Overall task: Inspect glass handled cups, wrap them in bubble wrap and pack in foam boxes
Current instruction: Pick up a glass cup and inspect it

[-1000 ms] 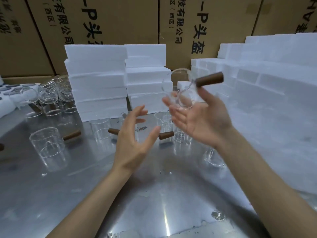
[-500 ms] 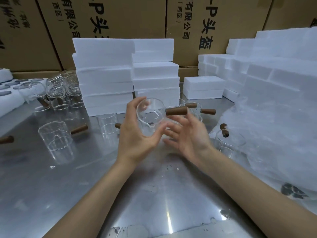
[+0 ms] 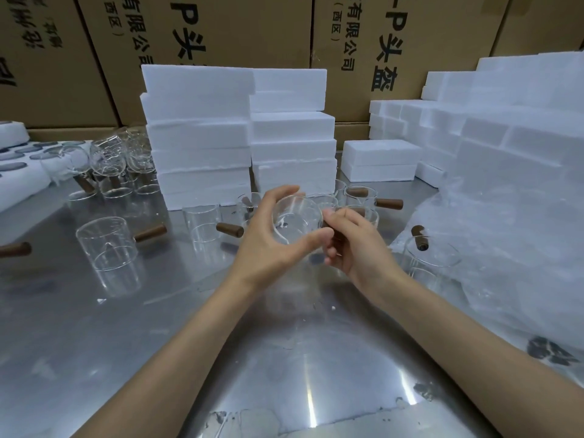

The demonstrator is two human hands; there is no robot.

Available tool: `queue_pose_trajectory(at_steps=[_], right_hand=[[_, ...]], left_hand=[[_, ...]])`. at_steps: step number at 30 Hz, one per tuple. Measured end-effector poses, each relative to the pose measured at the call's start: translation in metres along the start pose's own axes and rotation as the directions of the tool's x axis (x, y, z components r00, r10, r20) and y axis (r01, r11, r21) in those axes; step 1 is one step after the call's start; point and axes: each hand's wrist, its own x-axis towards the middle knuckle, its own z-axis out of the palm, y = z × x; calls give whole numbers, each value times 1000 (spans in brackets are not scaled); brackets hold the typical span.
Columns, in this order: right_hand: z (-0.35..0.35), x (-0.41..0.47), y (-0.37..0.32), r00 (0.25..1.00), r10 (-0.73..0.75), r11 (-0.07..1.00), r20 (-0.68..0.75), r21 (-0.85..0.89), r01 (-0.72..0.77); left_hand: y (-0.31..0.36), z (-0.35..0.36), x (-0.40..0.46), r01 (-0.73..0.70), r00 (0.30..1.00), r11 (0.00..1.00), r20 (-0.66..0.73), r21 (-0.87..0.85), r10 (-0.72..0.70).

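Head view: a shiny metal table (image 3: 94,343) with stacked white foam boxes (image 3: 196,137) at the back and bubble wrap (image 3: 505,263) on the right. Above the table's middle, the left hand (image 3: 268,238) curls around a glass cup (image 3: 297,222), while the right hand (image 3: 357,245) pinches its brown handle. More cups stand around.
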Motion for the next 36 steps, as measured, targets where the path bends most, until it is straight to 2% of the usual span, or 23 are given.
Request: queue_pose_trajectory(at_steps=[7, 15, 18, 22, 27, 31, 34, 36], right_hand=[[-2, -1, -2, 999, -36, 996, 24, -87, 38], [1, -4, 0, 994, -91, 969, 67, -222, 104], [2, -4, 0, 995, -86, 971, 53, -218, 96], [-3, -3, -3, 999, -48, 987, 15, -154, 50], [-7, 3, -5, 999, 35, 998, -24, -43, -36], [-8, 4, -5, 995, 92, 996, -31, 22, -91], [-9, 4, -5, 992, 120, 992, -30, 47, -118], [-9, 3, -5, 992, 123, 991, -28, 47, -122]], left_hand=[[-5, 3, 4, 61, 996, 993, -65, -99, -68], [-3, 6, 3, 194, 945, 939, -203, -283, -256], [-4, 2, 6, 227, 933, 916, -197, -330, -302], [-5, -10, 11, 297, 950, 893, 8, -339, -313], [-14, -30, 19, 377, 912, 835, 317, -401, -259], [-16, -42, 17, 384, 871, 812, 465, -439, -161], [-13, -46, 15, 363, 827, 840, 555, -402, -92], [-12, -46, 15, 344, 820, 868, 566, -359, -90]])
